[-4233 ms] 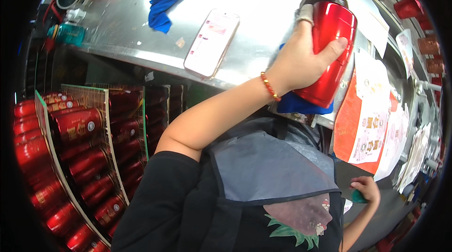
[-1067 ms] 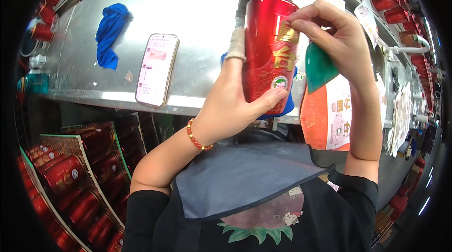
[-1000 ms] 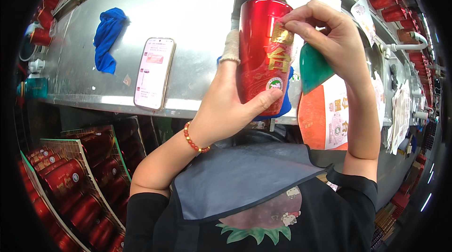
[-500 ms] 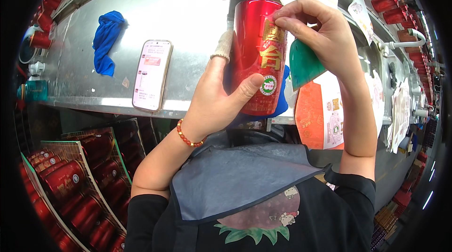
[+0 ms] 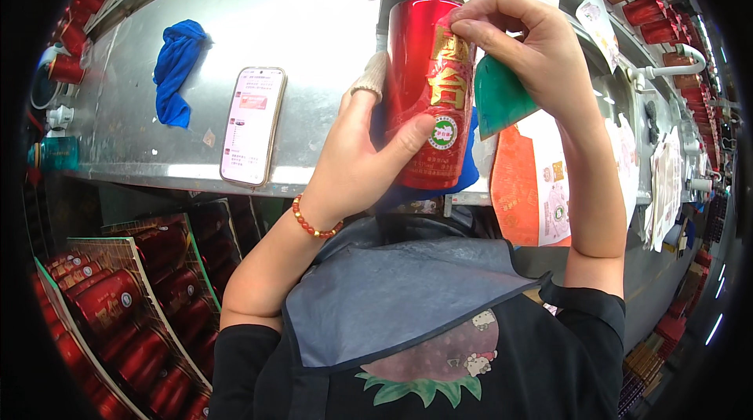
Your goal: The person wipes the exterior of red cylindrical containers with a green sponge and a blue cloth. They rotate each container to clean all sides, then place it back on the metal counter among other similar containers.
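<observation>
A red glossy bottle with a clear glass neck lies with its neck pointing away from me. My left hand grips its side, the thumb lying across the front near a round green-and-white badge. A pale cloth finger cover is on one of its fingers. A label with large gold characters sits on the bottle's right side. At the label's upper edge, my right hand pinches thumb and forefinger together. A green scraper is tucked in that same hand, its blade hanging below the fingers.
A phone with a lit screen and a twisted blue cloth lie on the metal table to the left. Red and white printed sheets lie at right. Trays of red bottles stand lower left. A white pipe juts in at right.
The bottle has turned slightly, so the gold characters and badge face me more. My right hand has shifted a little left and up along with the scraper.
</observation>
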`<action>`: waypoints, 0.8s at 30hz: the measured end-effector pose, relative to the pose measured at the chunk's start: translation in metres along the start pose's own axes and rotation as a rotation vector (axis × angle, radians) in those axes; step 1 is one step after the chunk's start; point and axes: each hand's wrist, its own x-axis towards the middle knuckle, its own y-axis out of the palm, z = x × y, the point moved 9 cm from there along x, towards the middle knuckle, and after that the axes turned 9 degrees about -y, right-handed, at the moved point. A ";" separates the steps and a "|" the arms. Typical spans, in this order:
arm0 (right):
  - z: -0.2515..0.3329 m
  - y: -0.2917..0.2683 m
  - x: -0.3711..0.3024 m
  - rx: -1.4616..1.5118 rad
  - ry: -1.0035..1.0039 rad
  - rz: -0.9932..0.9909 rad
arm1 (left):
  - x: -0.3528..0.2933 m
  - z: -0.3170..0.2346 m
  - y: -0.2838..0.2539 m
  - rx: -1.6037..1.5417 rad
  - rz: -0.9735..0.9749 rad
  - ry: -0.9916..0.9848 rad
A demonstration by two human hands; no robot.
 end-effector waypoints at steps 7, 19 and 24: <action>-0.002 0.000 -0.001 -0.006 0.013 0.000 | -0.002 -0.002 0.000 -0.025 0.033 0.001; -0.006 0.001 -0.001 0.021 0.013 0.001 | 0.006 0.005 0.003 -0.257 0.141 -0.122; -0.005 0.002 0.000 0.020 0.003 -0.001 | 0.005 0.007 0.003 -0.344 0.119 -0.153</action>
